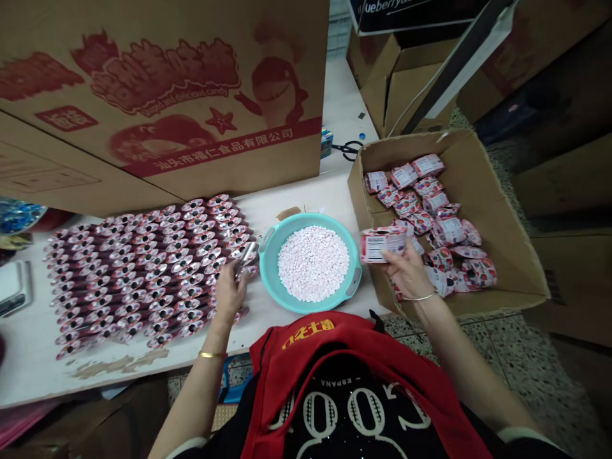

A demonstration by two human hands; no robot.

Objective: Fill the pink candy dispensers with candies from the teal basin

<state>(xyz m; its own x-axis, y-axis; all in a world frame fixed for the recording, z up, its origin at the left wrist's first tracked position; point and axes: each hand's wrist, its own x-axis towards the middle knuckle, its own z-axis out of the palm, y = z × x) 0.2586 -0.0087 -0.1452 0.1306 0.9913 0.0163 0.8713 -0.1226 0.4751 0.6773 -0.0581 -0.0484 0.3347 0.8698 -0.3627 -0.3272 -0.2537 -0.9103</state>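
Observation:
My right hand (406,271) grips a red-and-white candy pouch (382,245) with a printed label, held over the near left edge of an open cardboard box (507,255). Several similar pouches (449,229) lie jumbled inside that box. In my left hand (230,290) is a small shiny metal tool (245,255), which looks like a scoop. This hand is at the right end of densely packed rows of standing pouches (143,268), their oval tops facing up. Between my hands sits a turquoise plastic basin (269,271) holding many small pale pink and white candies (313,262).
A large printed carton (191,95) stands behind the rows. Black-handled scissors (349,150) and a blue cap (362,136) lie on the white table (342,185). A pale device (14,287) is at the far left. More cartons (411,83) stand at the back right.

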